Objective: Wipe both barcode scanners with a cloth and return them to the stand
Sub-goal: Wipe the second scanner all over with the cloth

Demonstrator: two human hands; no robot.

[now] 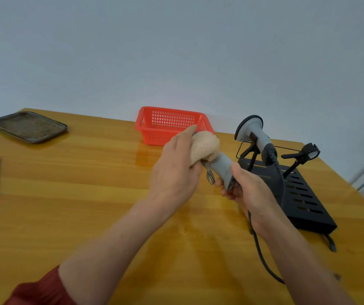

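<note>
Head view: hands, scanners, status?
Left hand holds beige fluffy cloth on grey scanner; right hand grips its handle. Second grey scanner on black stand. Right cradle empty.

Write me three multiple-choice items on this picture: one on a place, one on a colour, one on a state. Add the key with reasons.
1. Where does the basket stand?
A) at the far edge of the table, by the wall
B) at the near edge
C) on the floor

2. What colour is the cloth?
A) blue
B) beige
C) black

3. What is the right hand doing?
A) gripping the handle of a scanner
B) lying flat and empty
C) reaching into the basket

Key:
1 A, it sits right against the wall.
2 B, the bundle in the left hand is beige.
3 A, its fingers curl round the grey handle.
</note>
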